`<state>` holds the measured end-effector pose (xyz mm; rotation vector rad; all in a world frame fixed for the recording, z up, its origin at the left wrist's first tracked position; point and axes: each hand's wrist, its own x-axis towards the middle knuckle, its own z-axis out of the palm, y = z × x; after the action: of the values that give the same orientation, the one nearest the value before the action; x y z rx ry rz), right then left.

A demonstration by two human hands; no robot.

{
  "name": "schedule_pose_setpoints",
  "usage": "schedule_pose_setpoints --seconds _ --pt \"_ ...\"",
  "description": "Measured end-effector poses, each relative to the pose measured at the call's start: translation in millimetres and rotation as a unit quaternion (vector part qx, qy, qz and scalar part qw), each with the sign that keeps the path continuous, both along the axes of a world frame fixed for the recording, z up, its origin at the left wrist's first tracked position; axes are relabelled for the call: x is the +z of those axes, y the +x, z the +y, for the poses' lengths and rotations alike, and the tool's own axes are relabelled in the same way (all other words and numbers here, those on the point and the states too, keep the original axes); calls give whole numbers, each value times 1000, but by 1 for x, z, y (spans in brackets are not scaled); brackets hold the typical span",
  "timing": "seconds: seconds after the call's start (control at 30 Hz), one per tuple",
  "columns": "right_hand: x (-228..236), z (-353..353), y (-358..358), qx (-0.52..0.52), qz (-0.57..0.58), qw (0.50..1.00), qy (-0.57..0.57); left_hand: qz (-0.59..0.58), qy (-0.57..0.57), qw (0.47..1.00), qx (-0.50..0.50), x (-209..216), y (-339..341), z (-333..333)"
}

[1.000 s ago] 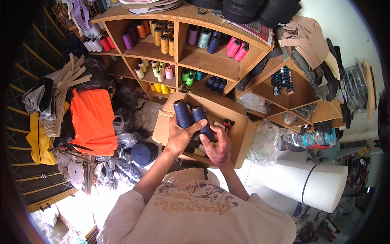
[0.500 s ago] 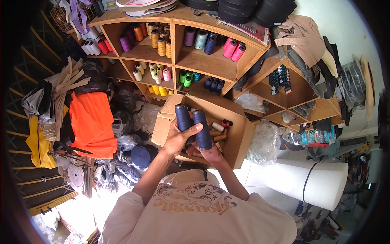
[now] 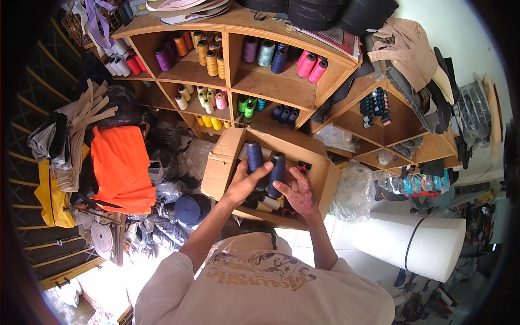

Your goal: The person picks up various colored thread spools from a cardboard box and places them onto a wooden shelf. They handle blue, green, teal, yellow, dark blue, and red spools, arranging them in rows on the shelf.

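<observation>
Two navy thread spools are held upright above an open cardboard box (image 3: 324,196). My left hand (image 3: 242,185) is closed around the left spool (image 3: 254,156), its thumb reaching across to the other one. The right-hand spool (image 3: 277,172) stands close beside it. My right hand (image 3: 299,193) is at that spool's right side, with the thumb across its lower part and the fingers bent; some fingertips are hidden. Under my hands, the box holds more spools, among them a cream spool (image 3: 270,202) and dark red ones (image 3: 287,213).
Beyond the box, a wooden shelf (image 3: 271,81) holds thread cones in many colours. Left are orange fabric (image 3: 120,168) and a navy roll (image 3: 191,209). At right lie a clear plastic bag (image 3: 353,190) and a white foam roll (image 3: 420,244).
Both spools have moved a little down and right in the view, over the box. My right hand has shifted from beneath the right spool to its right side.
</observation>
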<state>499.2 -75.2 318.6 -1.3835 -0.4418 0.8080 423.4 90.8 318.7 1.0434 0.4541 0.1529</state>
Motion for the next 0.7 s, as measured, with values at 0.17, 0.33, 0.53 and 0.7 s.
schedule_pose_setpoints --seconds 0.17,0.33,0.53,0.7 --pt "-15 8 -2 -55 -16 998 -9 14 -231 972 -39 -60 16 26" --pt "-47 8 7 -99 0 995 22 55 144 988 3 -92 73 43" --pt "-77 -4 5 -106 23 993 48 74 612 780 -110 -165 190 88" --pt "-93 -15 -6 -123 35 991 48 122 721 655 -188 -215 277 108"
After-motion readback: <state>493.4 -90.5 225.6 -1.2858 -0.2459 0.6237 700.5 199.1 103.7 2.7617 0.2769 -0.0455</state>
